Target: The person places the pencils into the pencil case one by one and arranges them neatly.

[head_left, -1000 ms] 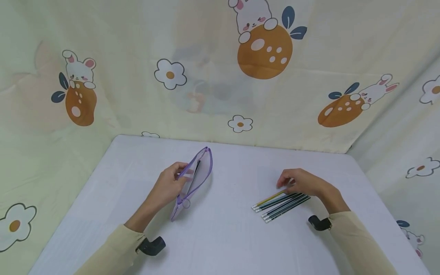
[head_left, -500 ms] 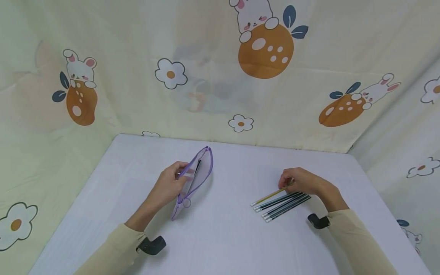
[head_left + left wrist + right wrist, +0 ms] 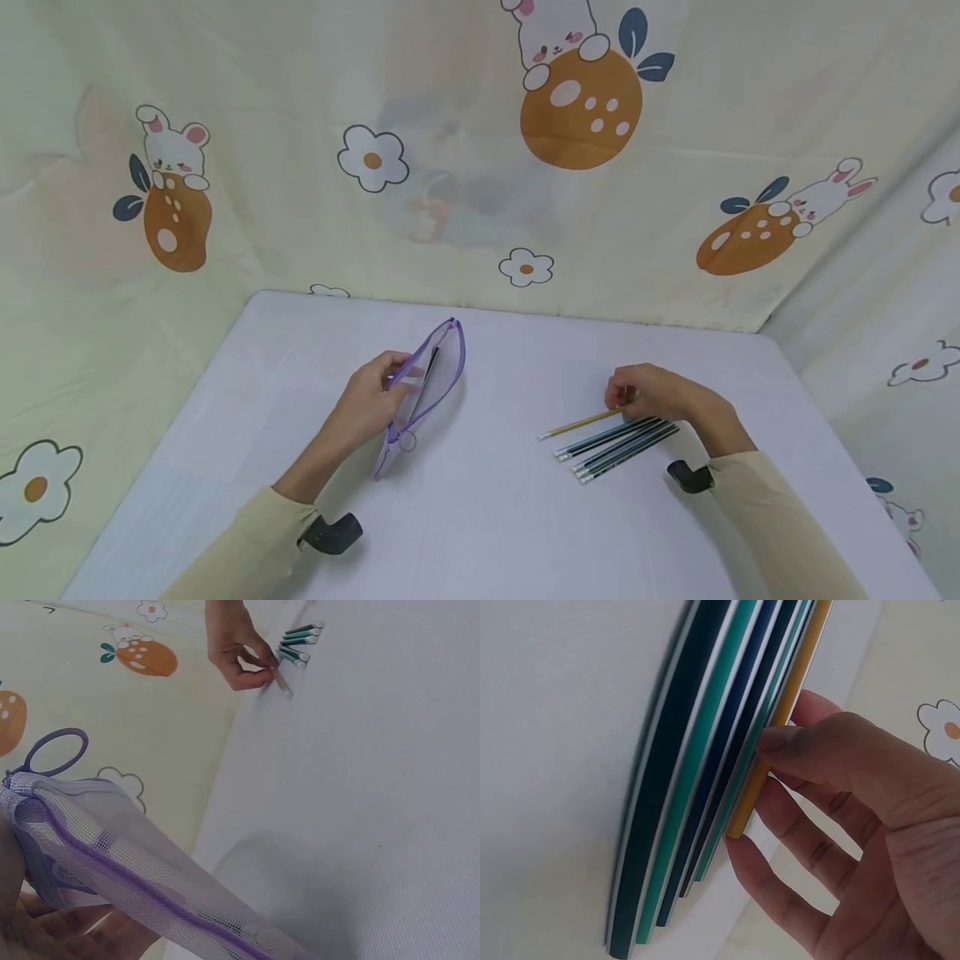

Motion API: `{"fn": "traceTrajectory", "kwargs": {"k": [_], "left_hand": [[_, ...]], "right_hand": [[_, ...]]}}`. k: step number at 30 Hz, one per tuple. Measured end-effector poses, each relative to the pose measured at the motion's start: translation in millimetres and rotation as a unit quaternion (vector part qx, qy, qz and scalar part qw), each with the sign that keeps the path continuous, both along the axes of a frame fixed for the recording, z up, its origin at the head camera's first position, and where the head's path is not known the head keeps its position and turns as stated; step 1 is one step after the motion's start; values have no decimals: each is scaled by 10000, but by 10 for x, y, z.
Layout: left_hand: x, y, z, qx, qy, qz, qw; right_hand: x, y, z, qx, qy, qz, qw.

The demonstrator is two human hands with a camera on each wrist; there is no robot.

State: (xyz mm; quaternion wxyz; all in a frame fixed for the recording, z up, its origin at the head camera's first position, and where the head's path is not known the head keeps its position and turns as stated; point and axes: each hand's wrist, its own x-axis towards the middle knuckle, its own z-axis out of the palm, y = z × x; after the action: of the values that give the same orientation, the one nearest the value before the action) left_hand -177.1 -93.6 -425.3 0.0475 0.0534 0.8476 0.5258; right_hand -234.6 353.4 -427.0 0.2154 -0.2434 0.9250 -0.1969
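My left hand [image 3: 371, 398] grips the near side of a purple-edged mesh zip pouch [image 3: 447, 382], whose mouth gapes upward. A dark pencil [image 3: 426, 379] lies slanted inside it. In the left wrist view, the pouch's mesh wall [image 3: 142, 889] and purple ring pull [image 3: 60, 752] show close up. On the right, my right hand [image 3: 660, 394] pinches a yellow pencil [image 3: 579, 425] between thumb and fingers, its white-tipped end pointing left. Right beside it, several green and dark striped pencils [image 3: 621, 446] lie side by side on the table, their far ends partly under the hand.
The white table [image 3: 480, 525] ends at a back edge against a cream curtain [image 3: 300, 100] printed with rabbits and flowers. Black wrist mounts [image 3: 330, 535] sit at both sleeves. White tabletop separates the pouch from the pencils.
My right hand has closed its fingers on the yellow pencil and swung its white-tipped end away from the other pencils, slightly left and back. The left hand and pouch stay still.
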Motion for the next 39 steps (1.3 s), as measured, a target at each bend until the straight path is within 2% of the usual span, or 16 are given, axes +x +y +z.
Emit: {"fn": "traceTrajectory", "kwargs": {"k": [7, 14, 20, 29, 39], "left_hand": [[3, -6, 8, 23, 42, -17, 10000], [2, -12, 11, 69, 44, -34, 10000], [0, -12, 0, 63, -8, 1, 10000], [1, -18, -12, 82, -9, 5, 10000], [-7, -39, -9, 142, -35, -37, 9999]], "right_hand": [[-17, -20, 2, 127, 65, 97, 9999], [-40, -5, 5, 343, 177, -34, 9993], [-50, 8, 3, 430, 354, 9, 9984], [-69, 17, 29, 249, 527, 72, 9983], [-165, -47, 106, 123, 656, 75, 9977]]}}
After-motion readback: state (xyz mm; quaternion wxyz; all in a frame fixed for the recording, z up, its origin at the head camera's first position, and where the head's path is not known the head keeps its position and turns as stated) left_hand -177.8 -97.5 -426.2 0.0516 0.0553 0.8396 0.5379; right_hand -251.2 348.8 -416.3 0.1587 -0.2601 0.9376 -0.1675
